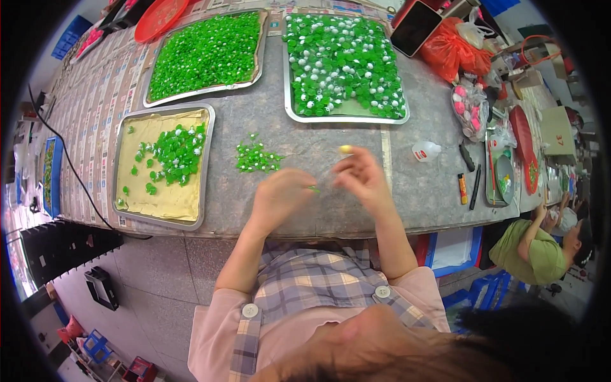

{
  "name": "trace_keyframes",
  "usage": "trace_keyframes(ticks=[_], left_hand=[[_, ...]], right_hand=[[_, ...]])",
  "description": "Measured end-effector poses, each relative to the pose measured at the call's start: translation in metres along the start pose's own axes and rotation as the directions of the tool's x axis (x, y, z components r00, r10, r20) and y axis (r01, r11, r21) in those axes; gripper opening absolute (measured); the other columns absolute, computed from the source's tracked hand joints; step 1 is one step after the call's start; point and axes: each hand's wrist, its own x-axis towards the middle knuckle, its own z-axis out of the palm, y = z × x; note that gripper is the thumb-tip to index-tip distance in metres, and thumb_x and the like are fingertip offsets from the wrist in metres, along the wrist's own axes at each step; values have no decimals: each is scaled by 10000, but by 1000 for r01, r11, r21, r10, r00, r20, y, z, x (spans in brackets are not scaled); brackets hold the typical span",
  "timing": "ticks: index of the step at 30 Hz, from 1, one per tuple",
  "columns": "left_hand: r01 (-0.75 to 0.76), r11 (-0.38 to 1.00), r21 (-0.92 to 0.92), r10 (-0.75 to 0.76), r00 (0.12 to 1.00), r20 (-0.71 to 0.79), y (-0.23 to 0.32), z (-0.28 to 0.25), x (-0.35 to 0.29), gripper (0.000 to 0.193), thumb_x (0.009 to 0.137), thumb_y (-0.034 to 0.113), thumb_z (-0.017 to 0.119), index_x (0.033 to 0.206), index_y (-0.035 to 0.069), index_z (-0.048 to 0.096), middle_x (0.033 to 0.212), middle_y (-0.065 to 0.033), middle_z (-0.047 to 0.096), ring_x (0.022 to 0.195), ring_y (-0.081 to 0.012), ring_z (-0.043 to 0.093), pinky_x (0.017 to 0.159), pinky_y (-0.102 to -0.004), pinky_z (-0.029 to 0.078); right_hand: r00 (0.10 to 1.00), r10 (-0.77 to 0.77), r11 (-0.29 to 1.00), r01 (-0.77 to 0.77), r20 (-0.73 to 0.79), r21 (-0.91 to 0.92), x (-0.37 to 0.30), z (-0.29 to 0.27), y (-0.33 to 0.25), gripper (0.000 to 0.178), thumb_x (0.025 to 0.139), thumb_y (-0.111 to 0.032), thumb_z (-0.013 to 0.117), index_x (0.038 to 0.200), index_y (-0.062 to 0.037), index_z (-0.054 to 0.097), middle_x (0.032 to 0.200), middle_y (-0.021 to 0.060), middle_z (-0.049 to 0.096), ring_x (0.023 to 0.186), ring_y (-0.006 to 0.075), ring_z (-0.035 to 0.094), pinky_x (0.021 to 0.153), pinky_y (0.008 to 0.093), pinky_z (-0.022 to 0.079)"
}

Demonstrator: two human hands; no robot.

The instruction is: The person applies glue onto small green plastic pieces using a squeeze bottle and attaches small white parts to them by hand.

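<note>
My left hand (284, 198) is closed in a pinch on a small green plastic piece (314, 189), which shows at its fingertips; motion smears this hand a little. Facing it, my right hand (367, 180) is held with loosely bent fingers apart and nothing visible in them. A yellow cover (345, 149) sits on one of its fingertips. Just beyond my left hand lies a small heap of green pieces (258, 155) with white bits. To the left, a metal tray (205, 156) lined with tan paper holds green pieces with white parts, mostly gathered on its right side.
A tray (147, 95) full of green pieces stands at the far left, another tray (344, 119) with green pieces and white balls beyond my hands. A small white bottle (425, 151), an orange lighter (463, 189) and a black pen (475, 188) lie right. A person (534, 248) sits farther right.
</note>
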Motion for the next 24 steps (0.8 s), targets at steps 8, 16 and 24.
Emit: trace_keyframes(ticks=[8, 16, 24], left_hand=[[279, 707, -650, -438, 894, -92, -14, 1, -11, 112, 738, 82, 537, 812, -2, 521, 707, -90, 558, 634, -139, 544, 570, -254, 465], [328, 497, -803, -575, 818, -23, -13, 8, -11, 123, 737, 95, 545, 832, 20, 520, 694, -71, 549, 636, -129, 538, 556, -240, 463], [339, 240, -910, -599, 789, 136, -1, 18, -2, 126, 751, 107, 531, 861, 48, 514, 729, -52, 528, 647, -113, 515, 591, -225, 466]], right_hand=[[386, -629, 747, 63, -674, -661, -29, -108, -7, 326, 715, -97, 572, 1003, -24, 439, 933, 61, 483, 820, 112, 461, 694, 216, 372], [774, -301, 639, -271, -558, -720, -5, -127, 7, 443, 662, -161, 628, 1019, 8, 427, 953, 108, 509, 879, 169, 482, 771, 281, 372], [854, -358, 915, 241, -378, -324, -25, -38, -22, 268, 667, -126, 630, 865, -3, 498, 818, 32, 510, 709, 91, 479, 621, 193, 374]])
